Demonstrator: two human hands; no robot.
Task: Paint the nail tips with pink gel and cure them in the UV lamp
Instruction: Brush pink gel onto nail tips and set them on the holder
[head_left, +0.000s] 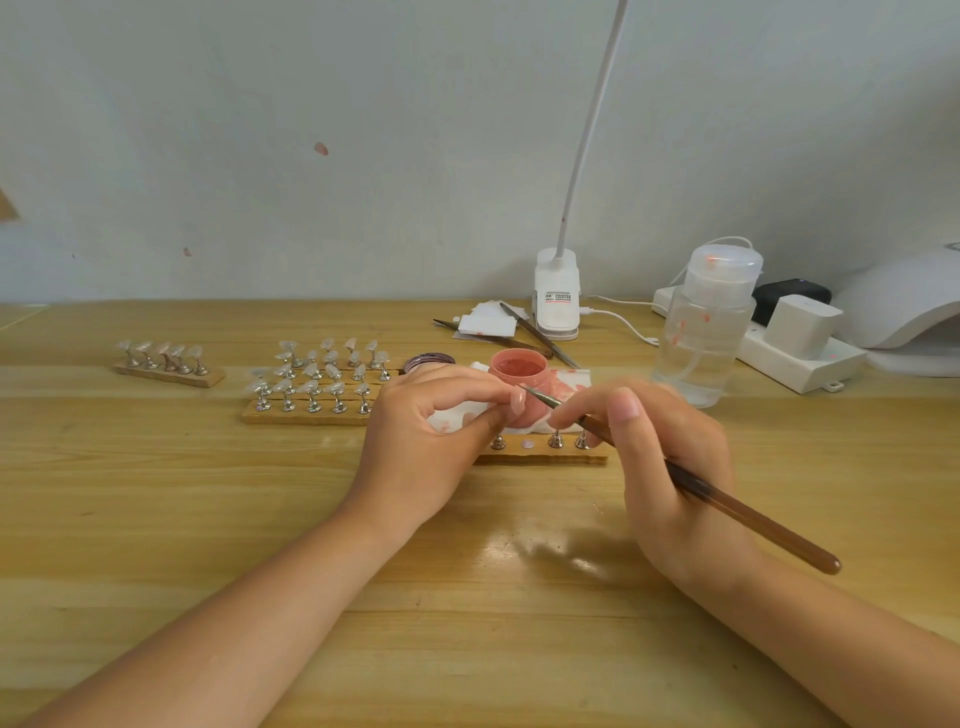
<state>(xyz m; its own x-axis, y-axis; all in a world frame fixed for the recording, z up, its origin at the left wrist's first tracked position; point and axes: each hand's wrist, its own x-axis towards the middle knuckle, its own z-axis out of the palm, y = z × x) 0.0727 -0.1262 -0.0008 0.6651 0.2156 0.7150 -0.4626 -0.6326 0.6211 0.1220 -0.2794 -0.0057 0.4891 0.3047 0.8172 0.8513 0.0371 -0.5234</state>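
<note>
Left hand (421, 441): the fingers (467, 397) are curled and pinch a single nail tip (517, 401), held at the fingertips above the near wooden strip (540, 451). The strip carries small metal stands (556, 440) and lies on the worktop (260, 519).

Right hand (670, 467): the fingers are curled around the shaft of a brown-handled brush (727, 501), gripping it pen-style near the metal ferrule. The handle extends down and to the right, past the wrist. The brush point sits just beside the held nail tip; contact cannot be confirmed.

The open pot of pink gel (519, 366) stands directly behind both hands on a pink-stained white tissue (571, 382). Its lid (428, 361) lies just to the left.

More clear nail tips stand on a wooden rack (311, 413) left of the left hand. The white UV lamp (904, 306) sits at the far right edge, well apart from both hands.
</note>
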